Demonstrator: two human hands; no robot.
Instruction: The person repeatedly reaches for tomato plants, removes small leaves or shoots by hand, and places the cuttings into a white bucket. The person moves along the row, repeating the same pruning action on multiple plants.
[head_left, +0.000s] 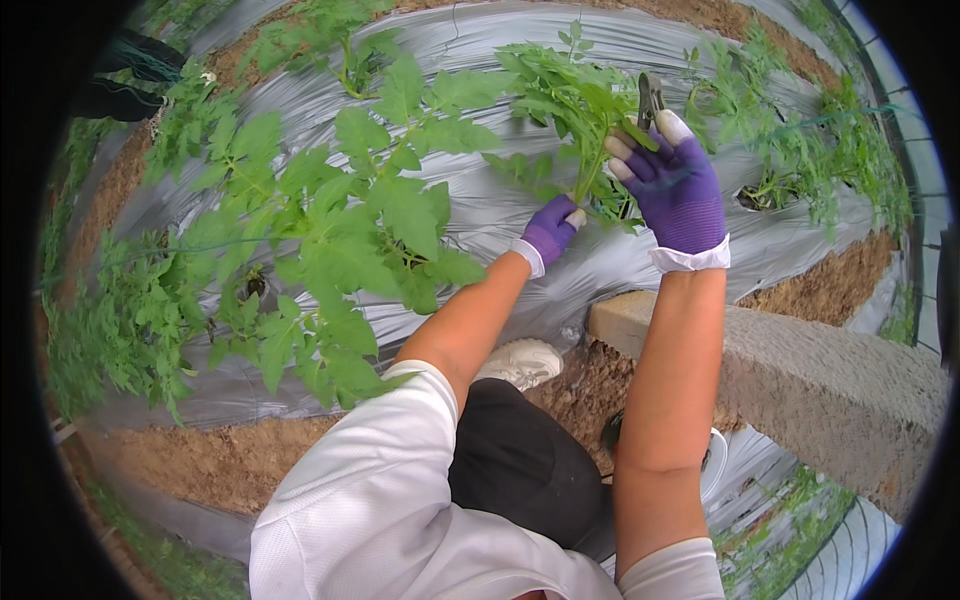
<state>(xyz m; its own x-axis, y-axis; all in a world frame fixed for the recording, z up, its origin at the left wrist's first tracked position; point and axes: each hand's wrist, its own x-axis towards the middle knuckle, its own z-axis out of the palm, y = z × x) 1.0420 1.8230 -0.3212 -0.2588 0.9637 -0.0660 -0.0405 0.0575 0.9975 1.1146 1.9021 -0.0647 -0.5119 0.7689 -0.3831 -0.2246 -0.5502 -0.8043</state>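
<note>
My left hand (553, 229), in a purple glove with pale fingertips, pinches the lower stem (589, 176) of a young tomato plant (574, 94). Its leafy top is gathered upright above the hand. My right hand (671, 180), gloved alike, is raised beside the upper stems. A small dark grey two-armed hand tool (650, 97) sticks up between its thumb and fingers; its exact kind and lower part are hidden. A leaf lies across the right fingers. Silvery plastic mulch film (480, 180) spreads under the plant.
Larger tomato plants (337, 225) crowd the left; more plants (787, 150) grow at right. A rough concrete beam (795, 375) runs beside my right forearm. Green twine (817, 124) crosses the row. My white shoe (525, 361) rests by bare soil (577, 397). Dark cloth (127, 79) shows at upper left.
</note>
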